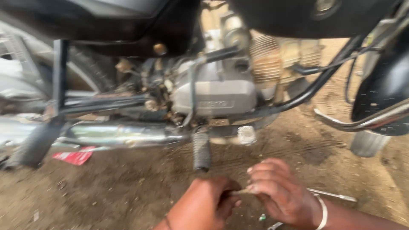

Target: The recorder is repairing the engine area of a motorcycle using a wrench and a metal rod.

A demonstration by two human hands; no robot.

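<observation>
Presently, entries from the head view, blurred throughout:

Left hand (203, 205): curling into a loose fist low in the frame, fingers together around the near end of a small pale piece.

Right hand (279, 191): meeting the left, fingertips (254, 171) bunched and pinching the other end of the same piece; a white bangle (322, 211) is sitting on the wrist.

Small pale piece (242, 192): lying between the two hands, just above the dirt ground (128, 187); too blurred to tell what kind of part it is.

Red packet (74, 156): flat, roughly rectangular, lying on the ground at the left, under the exhaust pipe (123, 133); any print on it is not readable.

Engine casing (215, 96): grey, carrying a raised rectangular label on its side; ribbed cylinder fins (266, 59) are showing to its right.

Footrest (201, 150): black ribbed rubber, sticking out toward the camera, just above the left hand but apart from it.

Metal tool (332, 195): slim and bright, lying on the ground beside the right wrist, partly hidden behind the forearm.

Open room: bare ground is stretching left of the hands and right of them toward a chrome guard bar (362, 121).

Cut off: motorcycle tank and seat are running out of the top edge; both forearms are leaving the bottom edge; a rear tyre (85, 64) is half hidden behind the frame.
</observation>
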